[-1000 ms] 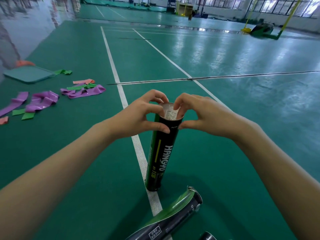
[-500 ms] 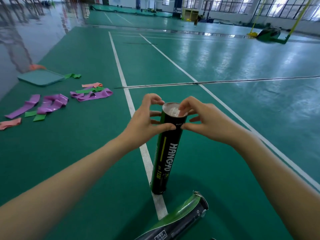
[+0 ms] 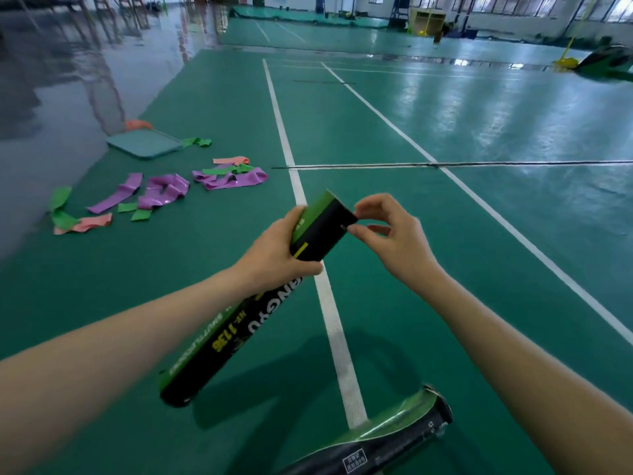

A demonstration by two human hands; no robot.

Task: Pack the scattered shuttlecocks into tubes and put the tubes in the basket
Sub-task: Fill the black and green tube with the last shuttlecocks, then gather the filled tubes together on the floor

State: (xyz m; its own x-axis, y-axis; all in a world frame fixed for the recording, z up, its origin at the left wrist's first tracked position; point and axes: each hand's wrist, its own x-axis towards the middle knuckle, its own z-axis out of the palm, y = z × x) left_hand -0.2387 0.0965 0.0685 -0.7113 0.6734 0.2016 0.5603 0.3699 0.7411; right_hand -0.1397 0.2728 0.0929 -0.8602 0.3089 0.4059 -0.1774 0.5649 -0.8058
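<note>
purple bands [image 3: 164, 193] | green strips [image 3: 226, 170] | teal mat [image 3: 144, 145] | white line [image 3: 291, 173]

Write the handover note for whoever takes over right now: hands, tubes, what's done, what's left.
The left hand grips the HANGYU tube below its top and holds it tilted.
The right hand pinches the tube's top rim with thumb and forefinger.
A second tube lies on the court floor nearby.
Done: no loose shuttlecocks are in view; the HANGYU tube's contents are hidden.
Left: both tubes go into the basket, which is out of view.
</note>
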